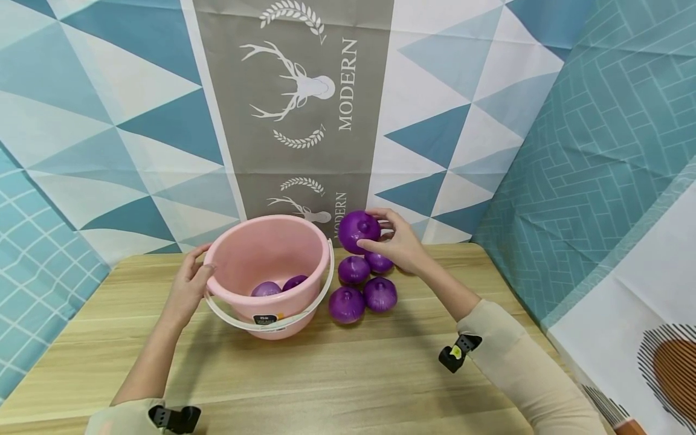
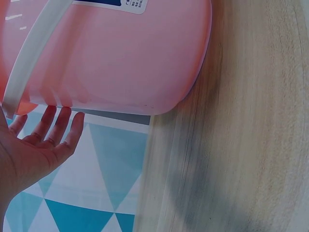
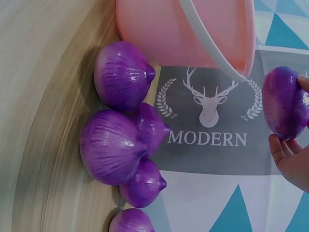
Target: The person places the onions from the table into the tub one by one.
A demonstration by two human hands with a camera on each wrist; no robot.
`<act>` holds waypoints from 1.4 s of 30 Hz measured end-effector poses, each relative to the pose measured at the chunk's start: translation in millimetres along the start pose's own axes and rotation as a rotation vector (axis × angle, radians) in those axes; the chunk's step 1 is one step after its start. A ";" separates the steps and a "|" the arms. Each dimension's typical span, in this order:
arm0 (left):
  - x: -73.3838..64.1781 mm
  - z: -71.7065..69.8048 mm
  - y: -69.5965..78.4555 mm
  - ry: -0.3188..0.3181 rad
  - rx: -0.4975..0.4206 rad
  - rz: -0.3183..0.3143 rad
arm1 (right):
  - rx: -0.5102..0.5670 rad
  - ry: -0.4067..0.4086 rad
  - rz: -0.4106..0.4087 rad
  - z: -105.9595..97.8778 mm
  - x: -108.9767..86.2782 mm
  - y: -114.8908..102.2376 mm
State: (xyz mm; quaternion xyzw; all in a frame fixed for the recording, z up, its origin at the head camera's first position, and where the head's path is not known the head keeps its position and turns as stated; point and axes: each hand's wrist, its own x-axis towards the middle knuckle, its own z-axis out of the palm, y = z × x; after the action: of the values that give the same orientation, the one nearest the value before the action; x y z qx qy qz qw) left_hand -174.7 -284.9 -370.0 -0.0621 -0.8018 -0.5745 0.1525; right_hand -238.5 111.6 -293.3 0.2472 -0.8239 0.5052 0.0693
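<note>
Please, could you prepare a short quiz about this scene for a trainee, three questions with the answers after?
1. In the head view, how many onions are visible inside the bucket?
2. True or false: the held onion is inside the bucket.
3. What does the left hand touch?
A) an onion
B) the table
C) the bucket

Key:
1. Two.
2. False: it is outside the bucket, in the right hand.
3. C.
</note>
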 end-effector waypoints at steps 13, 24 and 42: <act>-0.3 -0.2 1.5 0.000 -0.013 -0.005 | -0.010 -0.024 0.002 12.1 5.7 -9.4; -1.4 -0.2 0.0 0.003 -0.008 -0.008 | 0.003 -0.041 -0.013 24.2 11.7 -15.4; -0.9 -0.3 0.8 0.004 0.007 0.001 | 0.084 -0.077 -0.008 43.9 15.3 -27.6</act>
State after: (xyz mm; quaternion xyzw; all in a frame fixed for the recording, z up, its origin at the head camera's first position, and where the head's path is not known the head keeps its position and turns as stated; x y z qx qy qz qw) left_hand -173.5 -284.9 -369.4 -0.0609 -0.8033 -0.5719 0.1546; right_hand -232.7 58.3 -286.8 0.2725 -0.8030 0.5293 0.0291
